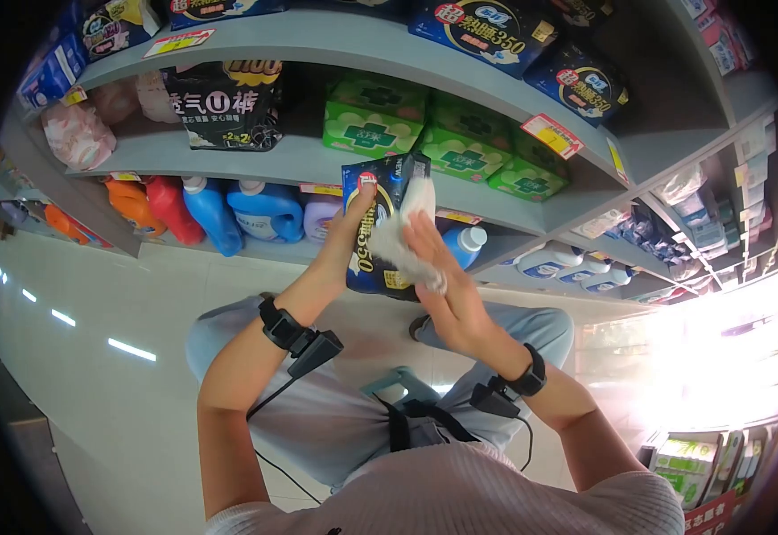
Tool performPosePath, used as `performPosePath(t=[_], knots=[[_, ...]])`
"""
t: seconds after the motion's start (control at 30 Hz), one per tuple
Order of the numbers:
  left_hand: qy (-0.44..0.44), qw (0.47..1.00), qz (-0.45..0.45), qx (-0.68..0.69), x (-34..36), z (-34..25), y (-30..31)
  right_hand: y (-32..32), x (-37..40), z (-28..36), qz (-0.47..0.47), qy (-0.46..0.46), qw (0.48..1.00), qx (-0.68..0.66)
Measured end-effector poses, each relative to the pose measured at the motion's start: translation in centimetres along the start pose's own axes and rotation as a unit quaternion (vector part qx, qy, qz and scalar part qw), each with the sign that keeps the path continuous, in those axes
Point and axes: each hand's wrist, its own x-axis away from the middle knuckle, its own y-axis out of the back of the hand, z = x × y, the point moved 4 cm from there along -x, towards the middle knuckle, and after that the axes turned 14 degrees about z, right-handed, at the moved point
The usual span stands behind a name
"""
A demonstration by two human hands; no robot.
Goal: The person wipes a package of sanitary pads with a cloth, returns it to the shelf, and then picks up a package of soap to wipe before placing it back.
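Note:
Upright in front of the shelves is a dark blue package (362, 269) with yellow print, gripped along its left side by my left hand (349, 234), the thumb across its front. A white cloth (395, 247), somewhat blurred, lies against the package's front right part. My right hand (447, 290) presses the cloth there, its fingers pointing up and close together. Behind the package's top, green boxes (373, 114) stand on the middle shelf.
More dark blue packages (481, 32) fill the upper shelf (335, 37). A black package (225, 105) stands left of the green boxes. Blue detergent bottles (266, 212) and orange ones (132, 210) line the bottom shelf. My knees are bent below; cables hang from both wrists.

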Motion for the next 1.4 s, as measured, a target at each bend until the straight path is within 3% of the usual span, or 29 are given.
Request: performPosePath(t=[0.07, 0.13, 0.27, 0.37, 0.43, 0.57, 0.67, 0.73, 0.8, 0.83, 0.9, 0.93, 1.03, 1.1, 1.2, 1.33, 1.4], knots=[[-0.015, 0.998, -0.03, -0.056, 0.3, -0.3, 0.0, -0.6, 1.1, 0.0, 0.048, 0.043, 0.997, 0.049], [-0.017, 0.995, -0.052, -0.083, 0.7, -0.3, -0.5, -1.0, 1.6, 0.0, 0.054, 0.029, 0.997, 0.042], [-0.03, 0.99, -0.026, -0.134, 0.6, -0.4, -1.3, -0.5, 1.4, -0.6, -0.017, 0.018, 1.0, -0.013], [0.005, 0.999, 0.048, 0.015, 0.4, -1.0, -2.2, 0.9, 0.7, -1.9, -0.055, -0.017, 0.994, -0.098], [0.016, 0.995, 0.084, 0.051, 0.4, -1.2, -2.2, 1.3, 0.7, -3.0, -0.04, -0.081, 0.981, -0.174], [0.023, 0.988, 0.119, 0.092, 0.2, -0.4, -1.2, 1.1, 1.2, -3.2, -0.047, -0.097, 0.977, -0.185], [0.022, 0.985, 0.132, 0.11, 0.3, -0.3, -1.1, 2.2, 1.9, -3.8, -0.092, -0.153, 0.961, -0.21], [0.023, 0.982, 0.149, 0.11, 0.3, -0.4, -1.4, 3.6, 2.2, -2.7, -0.216, -0.155, 0.928, -0.263], [0.022, 0.975, 0.183, 0.126, 0.3, -0.4, -2.0, 3.7, 1.8, -1.3, -0.235, -0.117, 0.933, -0.247], [0.023, 0.975, 0.184, 0.126, 0.4, -0.4, -2.1, 3.3, 1.7, -1.0, -0.184, -0.098, 0.965, -0.157], [0.012, 0.93, 0.27, 0.25, 0.7, -0.4, -3.0, 2.1, 0.4, 0.7, -0.038, -0.033, 0.996, 0.07], [0.013, 0.929, 0.271, 0.25, 0.8, -0.1, -2.9, 1.1, -0.5, 1.9, 0.056, 0.013, 0.977, 0.205], [0.009, 0.97, 0.197, 0.141, 1.6, 0.1, -3.2, -1.1, -1.1, 2.6, 0.099, 0.012, 0.945, 0.311], [0.051, 0.996, 0.067, 0.026, 2.3, -0.1, -3.7, -0.8, -1.5, 2.2, 0.077, -0.002, 0.952, 0.295], [0.045, 0.987, 0.148, 0.047, 1.6, 1.1, -2.2, 0.1, -1.8, 1.7, 0.022, -0.026, 0.958, 0.286], [0.052, 0.994, 0.088, 0.025, 1.4, 1.2, -1.9, 1.6, -1.9, -0.3, -0.092, -0.039, 0.964, 0.248], [0.056, 0.994, 0.074, 0.055, 1.2, 1.4, -1.3, 2.3, -2.0, -1.0, -0.105, -0.044, 0.973, 0.2]])
